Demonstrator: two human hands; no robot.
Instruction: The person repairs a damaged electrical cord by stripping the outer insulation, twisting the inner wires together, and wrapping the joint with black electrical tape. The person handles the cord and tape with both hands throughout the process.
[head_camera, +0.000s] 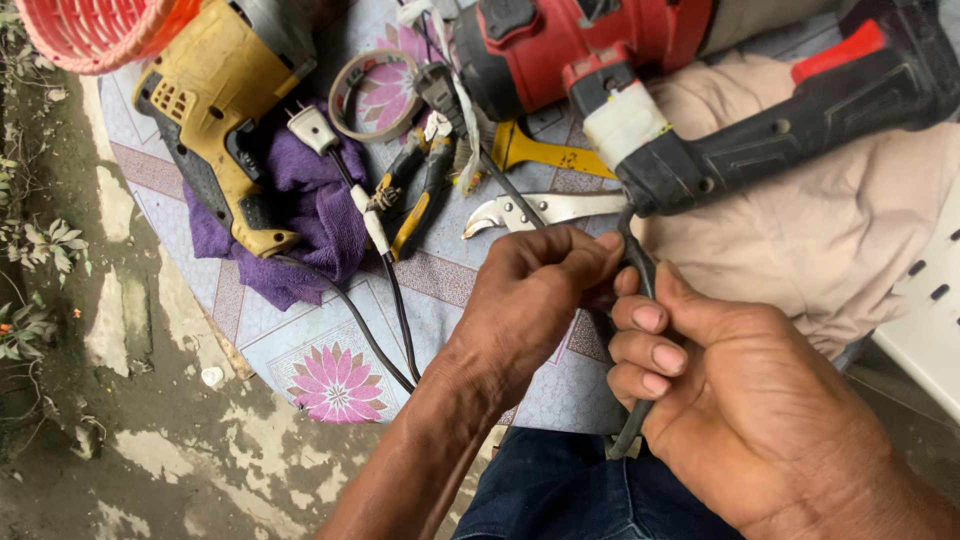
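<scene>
My left hand and my right hand both grip a thick black power cord. The cord comes out of the black handle of a red and black power tool that lies on a beige cloth. My left hand pinches the cord near the handle with curled fingers. Lower down, my right hand wraps around it, and the cord's lower part sticks out under that fist, above my blue trousers.
A round table top with a flower-pattern cover holds a yellow power drill on a purple rag, a white plug with black cable, a tape roll, pliers, locking pliers, a yellow-handled tool. Red basket top left.
</scene>
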